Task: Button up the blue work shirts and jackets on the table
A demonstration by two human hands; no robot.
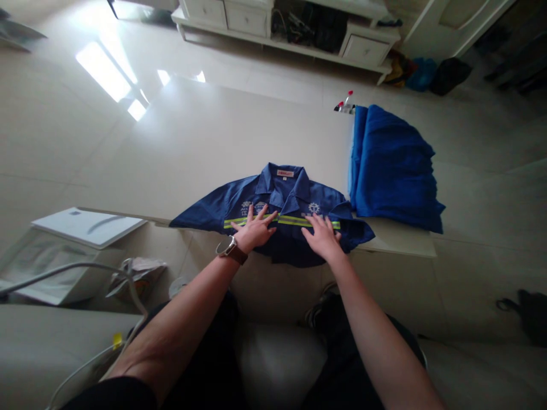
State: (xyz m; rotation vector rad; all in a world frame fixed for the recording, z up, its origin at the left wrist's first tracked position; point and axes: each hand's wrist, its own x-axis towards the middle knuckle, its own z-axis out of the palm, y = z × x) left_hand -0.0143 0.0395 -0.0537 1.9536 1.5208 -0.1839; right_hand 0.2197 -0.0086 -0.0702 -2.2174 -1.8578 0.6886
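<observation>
A dark blue work shirt (290, 196) with a yellow reflective stripe lies face up on the near edge of a white table (205, 142), collar away from me. My left hand (255, 229), with a watch on the wrist, rests flat on the shirt's chest with fingers spread. My right hand (321, 235) presses flat on the shirt beside it, fingers stretched out. Both hands are open and hold nothing.
A stack of brighter blue folded cloth (393, 168) sits on the table's right side, beside the shirt. Small bottles (345, 104) stand behind the stack. A white box (85, 228) is at the left, a white cabinet (290, 28) at the far wall.
</observation>
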